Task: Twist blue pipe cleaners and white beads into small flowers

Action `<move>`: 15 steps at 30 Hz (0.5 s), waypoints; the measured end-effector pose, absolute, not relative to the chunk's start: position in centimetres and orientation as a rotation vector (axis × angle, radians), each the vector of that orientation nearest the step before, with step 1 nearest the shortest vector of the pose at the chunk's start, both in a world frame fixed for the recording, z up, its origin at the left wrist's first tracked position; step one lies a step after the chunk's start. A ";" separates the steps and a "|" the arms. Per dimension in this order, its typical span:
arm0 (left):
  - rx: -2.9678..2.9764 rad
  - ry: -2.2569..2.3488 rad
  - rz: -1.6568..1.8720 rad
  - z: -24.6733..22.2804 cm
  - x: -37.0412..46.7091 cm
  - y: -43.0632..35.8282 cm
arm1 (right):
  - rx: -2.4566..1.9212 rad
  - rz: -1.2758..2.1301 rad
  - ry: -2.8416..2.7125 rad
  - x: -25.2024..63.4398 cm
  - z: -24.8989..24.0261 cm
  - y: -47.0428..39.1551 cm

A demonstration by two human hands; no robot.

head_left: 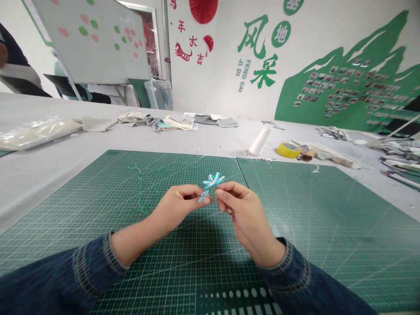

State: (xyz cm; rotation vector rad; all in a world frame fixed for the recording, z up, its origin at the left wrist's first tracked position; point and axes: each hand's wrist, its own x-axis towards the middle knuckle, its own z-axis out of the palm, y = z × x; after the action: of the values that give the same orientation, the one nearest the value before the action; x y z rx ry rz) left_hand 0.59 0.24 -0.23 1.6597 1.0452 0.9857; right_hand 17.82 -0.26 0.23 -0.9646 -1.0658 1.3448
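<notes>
A small blue-and-white beaded flower (214,180) is held up over the green cutting mat (177,280), its petals fanned upward. My left hand (183,200) pinches it from the left, with a light-blue loop of it hanging over the fingertips. From the right, my right hand (241,205) grips its lower part between thumb and forefinger. The fingertips hide the base of the flower. A tangled green thread (140,188) lies on the mat to the left of my hands.
Beyond the mat stand a white thread cone (260,139) and a yellow tape roll (289,150). Fabric scraps (179,121) line the table's far side. A plastic-wrapped bundle (39,132) lies at left. A person (16,57) is at the far left.
</notes>
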 end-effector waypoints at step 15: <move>3.409 1.114 1.147 0.6 0.4 -2.1 | -1.032 1.399 -1.053 17.4 -0.1 -0.4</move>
State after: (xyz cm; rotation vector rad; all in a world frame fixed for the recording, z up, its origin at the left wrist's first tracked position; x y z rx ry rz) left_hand 0.37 -2.09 0.60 3.4090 1.1143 1.1468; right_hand 17.44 -0.42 -0.07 -1.0324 -1.0532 1.3989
